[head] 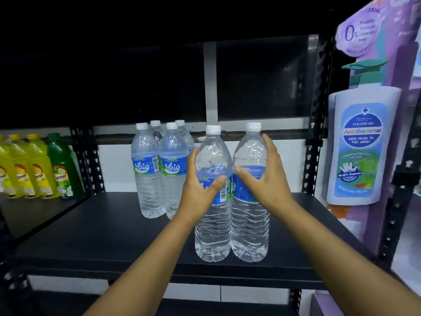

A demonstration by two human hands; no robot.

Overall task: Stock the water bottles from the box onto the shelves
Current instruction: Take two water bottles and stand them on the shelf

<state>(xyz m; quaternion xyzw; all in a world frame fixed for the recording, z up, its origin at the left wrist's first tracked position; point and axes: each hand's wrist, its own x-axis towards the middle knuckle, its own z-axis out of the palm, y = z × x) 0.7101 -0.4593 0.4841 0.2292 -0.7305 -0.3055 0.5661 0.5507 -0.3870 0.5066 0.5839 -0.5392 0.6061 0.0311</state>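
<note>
Two clear water bottles with white caps and blue labels stand side by side near the front edge of the black shelf (95, 226). My left hand (200, 190) wraps the label of the left bottle (213, 229). My right hand (266, 176) grips the right bottle (249, 229) around its label. Both bottles are upright with their bases on the shelf. Further back on the shelf, left of my hands, several more water bottles (148, 169) stand in a tight group. No box is in view.
Yellow and green dish-soap bottles (34, 167) fill the neighbouring shelf on the left. A purple cardboard display with a big soap-bottle cut-out (362, 144) stands at the right. Black perforated uprights (314, 133) frame the bay; an upper shelf hangs overhead.
</note>
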